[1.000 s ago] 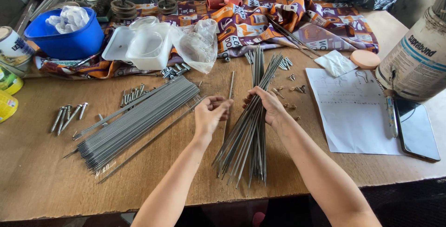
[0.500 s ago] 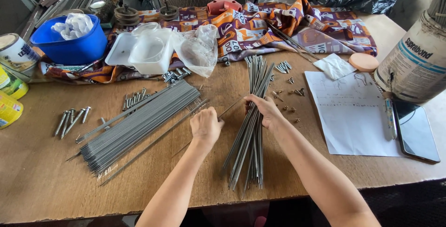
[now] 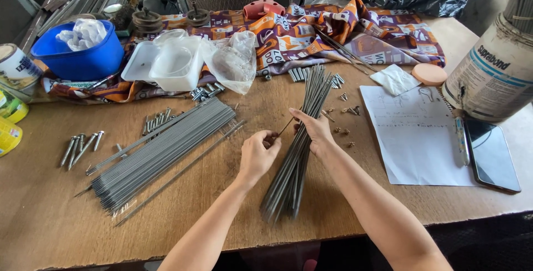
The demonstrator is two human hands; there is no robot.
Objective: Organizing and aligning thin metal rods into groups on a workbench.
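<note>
The person's left hand [image 3: 257, 157] and right hand [image 3: 314, 129] are bare. Both forearms are uncovered, with no sleeves, gloves, rings or watch showing.

Two hands work here, the left hand [image 3: 259, 154] and the right hand [image 3: 314, 130]. Two heaps of thin metal rods lie on the table: a bundle [image 3: 297, 149] and a spread pile [image 3: 164, 152]. One blue bowl [image 3: 78, 59], one sheet of paper [image 3: 415, 135], one phone [image 3: 491, 154], one pen [image 3: 460, 133]. Loose bolts [image 3: 82, 148] number perhaps six; they overlap.

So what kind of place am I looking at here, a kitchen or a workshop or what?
Most likely a small workshop bench. A worn wooden table carries bundles of thin metal rods, loose bolts and a large can. The left hand and right hand sort one rod bundle.
</note>
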